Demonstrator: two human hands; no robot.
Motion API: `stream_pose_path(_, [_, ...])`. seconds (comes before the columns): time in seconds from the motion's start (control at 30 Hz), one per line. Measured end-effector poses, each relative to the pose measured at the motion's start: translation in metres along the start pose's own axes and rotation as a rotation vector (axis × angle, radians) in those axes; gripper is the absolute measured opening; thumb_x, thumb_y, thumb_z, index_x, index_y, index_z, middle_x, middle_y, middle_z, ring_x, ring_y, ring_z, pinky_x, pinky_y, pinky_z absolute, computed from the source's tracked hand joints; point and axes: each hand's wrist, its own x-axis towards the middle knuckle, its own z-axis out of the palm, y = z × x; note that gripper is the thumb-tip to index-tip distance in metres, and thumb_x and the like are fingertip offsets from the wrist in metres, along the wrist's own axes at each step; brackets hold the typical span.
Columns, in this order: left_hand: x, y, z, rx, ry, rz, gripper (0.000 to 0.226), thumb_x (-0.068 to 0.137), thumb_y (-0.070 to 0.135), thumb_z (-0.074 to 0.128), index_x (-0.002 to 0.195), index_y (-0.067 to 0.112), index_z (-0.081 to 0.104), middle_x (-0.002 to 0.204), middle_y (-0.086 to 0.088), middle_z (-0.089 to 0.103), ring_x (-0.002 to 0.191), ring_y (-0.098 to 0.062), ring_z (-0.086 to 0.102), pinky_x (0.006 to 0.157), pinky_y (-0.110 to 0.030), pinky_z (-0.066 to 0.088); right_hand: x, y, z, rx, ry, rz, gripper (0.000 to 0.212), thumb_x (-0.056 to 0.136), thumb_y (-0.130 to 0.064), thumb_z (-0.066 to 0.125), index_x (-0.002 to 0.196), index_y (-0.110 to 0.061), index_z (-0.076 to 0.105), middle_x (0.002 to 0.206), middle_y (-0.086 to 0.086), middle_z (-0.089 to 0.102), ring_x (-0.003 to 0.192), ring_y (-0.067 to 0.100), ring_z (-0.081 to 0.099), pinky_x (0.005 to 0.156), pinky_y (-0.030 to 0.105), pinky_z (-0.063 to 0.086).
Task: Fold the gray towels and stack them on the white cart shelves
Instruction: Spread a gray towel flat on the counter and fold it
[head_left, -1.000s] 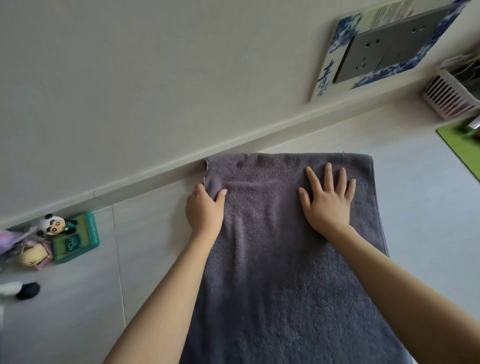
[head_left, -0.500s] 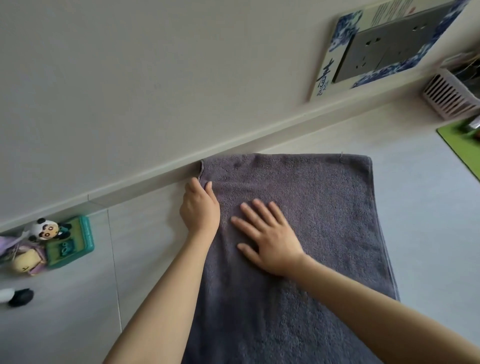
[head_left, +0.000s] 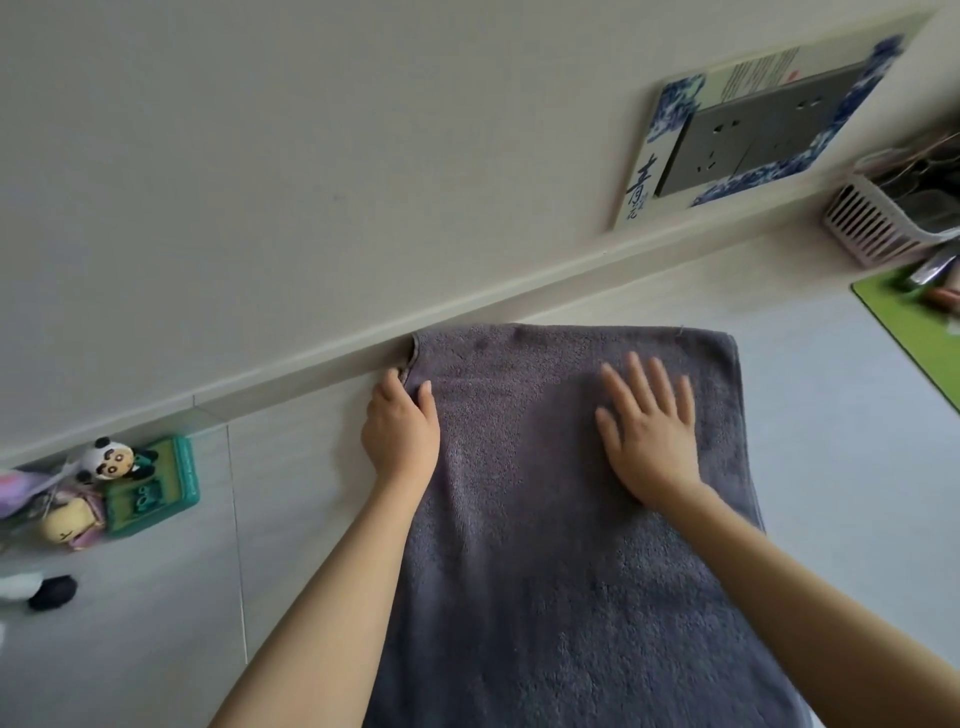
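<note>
The soft, limp gray terry towel (head_left: 545, 519) lies spread on the pale countertop (head_left: 831, 415), its left edge pinched by the left hand (head_left: 400, 431), the right hand (head_left: 649, 441) pressing flat; corners probably suit grasping best.

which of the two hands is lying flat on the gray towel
The right hand: its fingers are spread straight and pressed flat on the gray towel. The left hand instead pinches the towel's left edge near the far corner.
</note>
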Motion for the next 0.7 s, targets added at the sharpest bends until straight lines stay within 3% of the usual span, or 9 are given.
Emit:
stream_pose_path(0.1, [-0.029,-0.017,-0.012,0.062,0.04,0.073,0.046,0.084,0.024,0.062,0.123,0.0,0.053,0.106,-0.024,0.058,0.092,-0.043,0.057,0.072,-0.045,0.049,-0.066,-0.014,0.009,0.021,-0.001,-0.14,0.056,0.096,-0.05,0.018,0.145,-0.027,0.034,0.153,0.005,0.027,0.144,0.024,0.013,0.117,0.045,0.003])
stream_pose_path(0.17, [-0.068,-0.027,-0.024,0.156,0.1,0.182,0.052,0.084,0.032,0.052,0.127,0.003,0.052,0.119,-0.023,0.055,0.102,-0.041,0.054,0.082,-0.047,0.048,-0.113,-0.018,0.011,0.057,0.0,-0.174,0.057,0.098,-0.05,0.015,0.141,-0.025,0.041,0.15,0.005,0.034,0.142,0.025,0.021,0.116,0.047,0.011])
stream_pose_path(0.27, [-0.133,-0.032,-0.02,0.177,-0.026,0.47,0.058,0.086,0.041,0.042,0.135,0.01,0.05,0.14,-0.018,0.046,0.125,-0.035,0.043,0.103,-0.051,0.034,-0.153,-0.017,0.021,0.056,-0.069,-0.234,0.058,0.098,-0.05,0.013,0.139,-0.024,0.044,0.148,0.005,0.039,0.139,0.024,0.025,0.115,0.046,0.014])
stream_pose_path(0.33, [-0.171,-0.046,-0.026,0.22,-0.131,0.612,0.061,0.089,0.046,0.039,0.141,0.016,0.042,0.149,-0.012,0.037,0.136,-0.032,0.035,0.11,-0.051,0.022,-0.181,-0.01,0.02,0.01,-0.095,-0.226,0.058,0.097,-0.052,0.013,0.14,-0.026,0.042,0.147,0.003,0.04,0.139,0.023,0.026,0.115,0.044,0.014])
stream_pose_path(0.4, [-0.184,-0.065,-0.033,0.279,-0.154,0.573,0.062,0.092,0.051,0.032,0.145,0.019,0.036,0.151,-0.01,0.034,0.138,-0.032,0.032,0.111,-0.05,0.02,-0.194,0.007,0.017,0.009,-0.117,-0.047,0.062,0.095,-0.057,0.009,0.142,-0.029,0.038,0.148,0.002,0.038,0.14,0.025,0.026,0.115,0.043,0.011])
stream_pose_path(0.5, [-0.176,-0.078,-0.046,0.304,-0.163,0.356,0.065,0.094,0.053,0.021,0.141,0.015,0.043,0.147,-0.015,0.039,0.133,-0.037,0.038,0.105,-0.054,0.033,-0.196,0.029,0.012,-0.008,-0.088,0.179,0.068,0.09,-0.064,0.005,0.146,-0.033,0.029,0.154,0.003,0.027,0.143,0.028,0.019,0.115,0.044,0.006])
stream_pose_path(0.6, [-0.195,-0.08,-0.059,0.289,-0.234,0.23,0.064,0.086,0.05,0.033,0.134,0.013,0.052,0.139,-0.024,0.046,0.12,-0.046,0.05,0.094,-0.06,0.041,-0.216,0.032,0.01,-0.005,-0.147,0.263,0.061,0.093,-0.061,0.014,0.149,-0.039,0.008,0.159,0.004,0.003,0.146,0.029,-0.002,0.116,0.046,0.001])
stream_pose_path(0.7, [-0.226,-0.087,-0.071,0.267,-0.237,0.191,0.057,0.08,0.045,0.052,0.125,0.011,0.06,0.125,-0.027,0.054,0.104,-0.047,0.057,0.082,-0.056,0.047,-0.241,0.026,0.006,0.054,-0.077,0.351,0.061,0.093,-0.057,0.03,0.148,-0.038,0.013,0.156,0.015,0.008,0.142,0.034,0.007,0.114,0.045,0.012])
